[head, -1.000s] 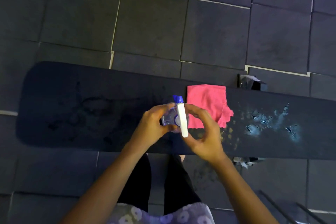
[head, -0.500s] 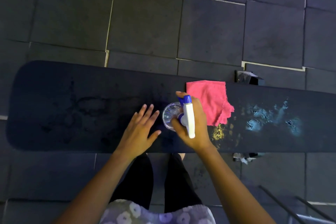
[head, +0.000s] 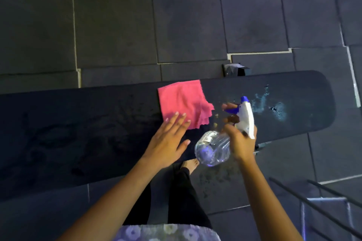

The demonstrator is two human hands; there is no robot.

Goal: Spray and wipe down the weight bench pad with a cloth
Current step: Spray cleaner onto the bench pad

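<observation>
your right fingers (head: 228, 106) are wrapped round the neck of the spray bottle (head: 213, 149), one on the blue trigger, nozzle aimed at the wet patch (head: 274, 107) near the bench pad's (head: 98, 123) right end. spraying appears in hand; wiping is not yet begun. your left hand (head: 168, 141) lies flat and open, fingertips touching the pink cloth (head: 182, 101) on the pad, which next needs gathering up.

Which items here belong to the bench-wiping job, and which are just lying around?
In use: bench pad, pink cloth, spray bottle held in right hand, left hand open by the cloth.

Bystanders: black rods, dark object behind the bench.
</observation>
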